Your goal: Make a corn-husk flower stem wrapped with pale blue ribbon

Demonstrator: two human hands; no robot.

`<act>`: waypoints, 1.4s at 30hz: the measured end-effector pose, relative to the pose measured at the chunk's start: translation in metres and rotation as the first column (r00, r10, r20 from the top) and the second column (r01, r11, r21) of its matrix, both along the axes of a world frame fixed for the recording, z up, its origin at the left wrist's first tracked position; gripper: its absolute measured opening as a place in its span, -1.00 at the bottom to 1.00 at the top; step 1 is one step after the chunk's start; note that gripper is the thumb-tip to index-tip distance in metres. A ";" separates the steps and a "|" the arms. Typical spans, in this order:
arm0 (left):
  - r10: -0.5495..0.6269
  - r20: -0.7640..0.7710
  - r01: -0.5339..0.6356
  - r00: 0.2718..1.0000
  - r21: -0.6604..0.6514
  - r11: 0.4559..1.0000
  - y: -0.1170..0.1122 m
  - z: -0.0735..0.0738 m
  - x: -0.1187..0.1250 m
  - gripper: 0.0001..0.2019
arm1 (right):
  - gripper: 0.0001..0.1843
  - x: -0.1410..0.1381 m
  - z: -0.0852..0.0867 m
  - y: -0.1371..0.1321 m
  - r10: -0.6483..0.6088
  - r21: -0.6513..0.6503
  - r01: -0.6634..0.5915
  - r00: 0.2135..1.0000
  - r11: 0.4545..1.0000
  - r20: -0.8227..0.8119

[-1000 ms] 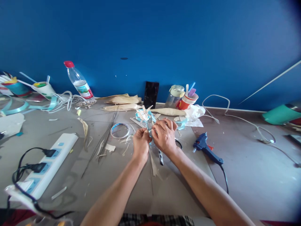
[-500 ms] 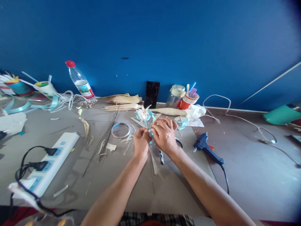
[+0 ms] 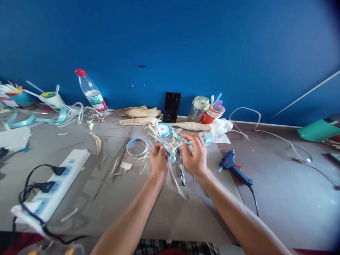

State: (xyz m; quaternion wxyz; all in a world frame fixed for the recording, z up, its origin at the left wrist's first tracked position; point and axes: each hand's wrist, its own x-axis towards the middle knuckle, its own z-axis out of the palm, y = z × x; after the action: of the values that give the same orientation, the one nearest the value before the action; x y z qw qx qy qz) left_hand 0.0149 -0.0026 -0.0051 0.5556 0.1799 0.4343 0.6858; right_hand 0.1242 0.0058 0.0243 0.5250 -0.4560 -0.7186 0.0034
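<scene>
In the head view, my left hand is closed in a pinch on a thin stem, where light-blue ribbon is wound. Pale dried-husk strips trail below that grip. My right hand pinches the light-blue ribbon between thumb and forefinger, to the right of the stem. A ribbon loop hangs between the hands. Just beyond them lies a roll of light-blue ribbon. A black pen-like tool rests on the table between my wrists. The flower's petals are hard to make out now.
A roll of tape, thin wires and husk scraps lie to the left, beside a power strip. On the right is a blue glue gun with its cord. A phone, jar and bottle stand along the wall.
My right hand has drawn slightly right, away from my left, with its fingers opened from a bunch to a pinch on the ribbon. The pale flower, upright before, no longer shows clearly.
</scene>
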 end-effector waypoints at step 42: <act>0.036 -0.232 -0.022 0.972 0.063 0.998 0.002 -0.006 0.000 -0.86 | -0.88 -0.014 -0.010 0.012 0.029 -0.042 -0.018 0.956 0.999 0.291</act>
State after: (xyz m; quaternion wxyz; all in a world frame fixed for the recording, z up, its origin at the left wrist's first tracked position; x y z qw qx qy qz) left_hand 0.0149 -0.0010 -0.0108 0.4851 0.2692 0.4781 0.6809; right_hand 0.1107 0.0177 0.0140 0.4044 -0.4531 -0.7932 -0.0435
